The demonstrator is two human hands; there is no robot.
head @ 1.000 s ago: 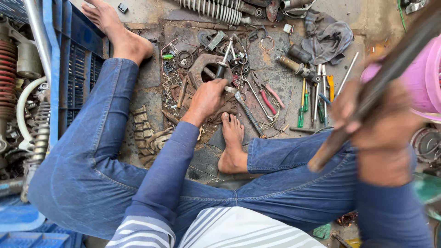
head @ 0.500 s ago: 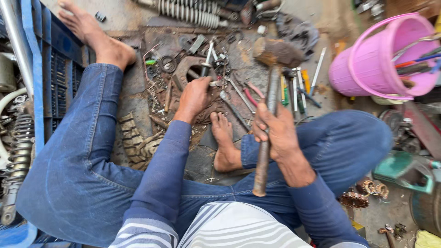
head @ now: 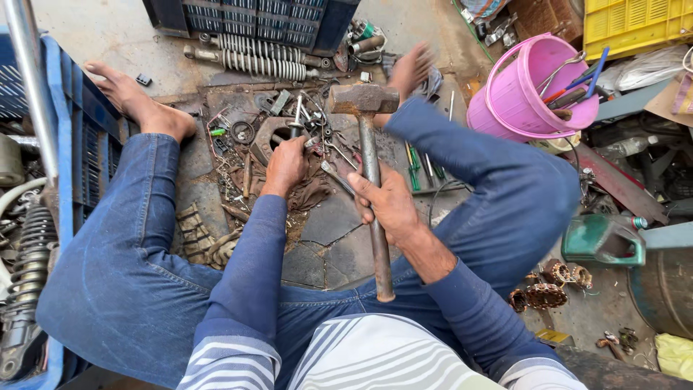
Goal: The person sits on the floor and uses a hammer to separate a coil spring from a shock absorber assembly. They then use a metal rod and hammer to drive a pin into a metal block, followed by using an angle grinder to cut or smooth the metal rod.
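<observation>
Workshop floor of cracked, oil-stained concrete [head: 325, 238], littered with small tools and scrap. Far left: blue crate wall [head: 68, 123] and a coil spring [head: 29, 253], partly cut off by the frame edge. Left hand [head: 285, 165] closed around a thin upright metal rod [head: 296, 115], set on a rusty metal part [head: 268, 137]; fingertips hidden, contact point hard to make out. Right hand [head: 390, 202] wrapped tight round the hammer [head: 368, 144] handle, head raised above the part. Coil spring [head: 253, 63] at top. Right: pink bucket [head: 523, 90] holding tools, green can [head: 603, 242], well apart. Bare floor shows only between the knees.
</observation>
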